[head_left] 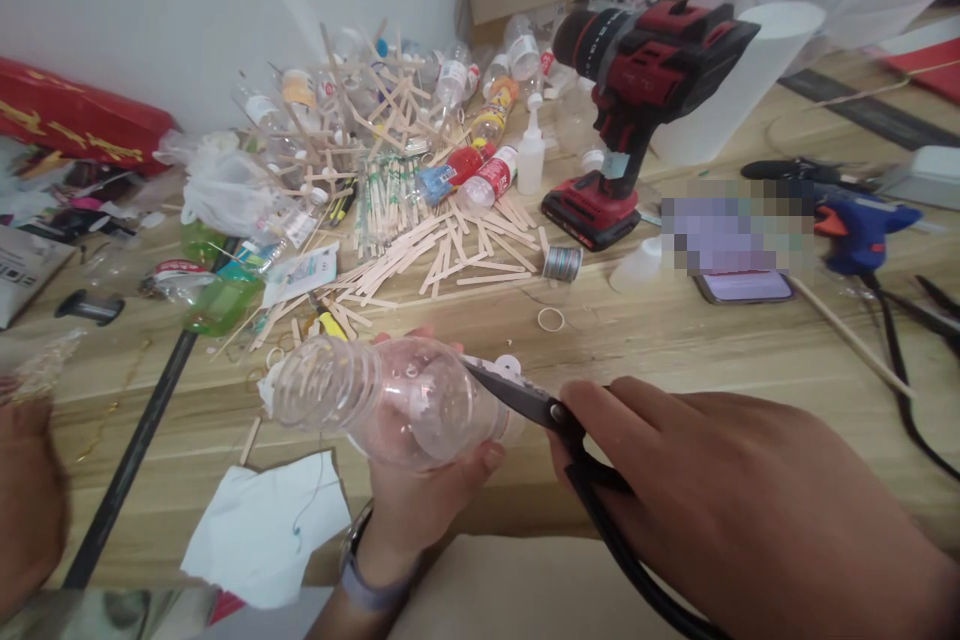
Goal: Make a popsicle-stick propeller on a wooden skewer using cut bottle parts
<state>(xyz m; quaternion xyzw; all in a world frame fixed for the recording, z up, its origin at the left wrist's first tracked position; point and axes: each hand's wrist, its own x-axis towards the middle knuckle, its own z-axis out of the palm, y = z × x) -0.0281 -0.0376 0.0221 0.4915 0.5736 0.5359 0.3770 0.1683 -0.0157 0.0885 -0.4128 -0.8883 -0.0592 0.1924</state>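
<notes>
My left hand (420, 510) is wrapped around a clear plastic bottle (420, 400), which lies sideways above the table with its ribbed end to the left. Part of the hand shows through the plastic, and a watch with a strap is on the wrist. In my right hand (697, 480) is a pair of black-handled scissors (525, 398), their blades pointing left against the bottle's right part. Whether the blades have gone through the plastic I cannot tell. A small white round piece (508, 366) shows just behind the blades.
Wooden sticks (420, 265) and plastic bottles (450, 80) are heaped behind. A red-black cordless drill (637, 90) stands upright at back right, near a phone (742, 286) and blue glue gun (862, 225). White paper (270, 525) lies front left; another person's hand (30, 500) is at the left edge.
</notes>
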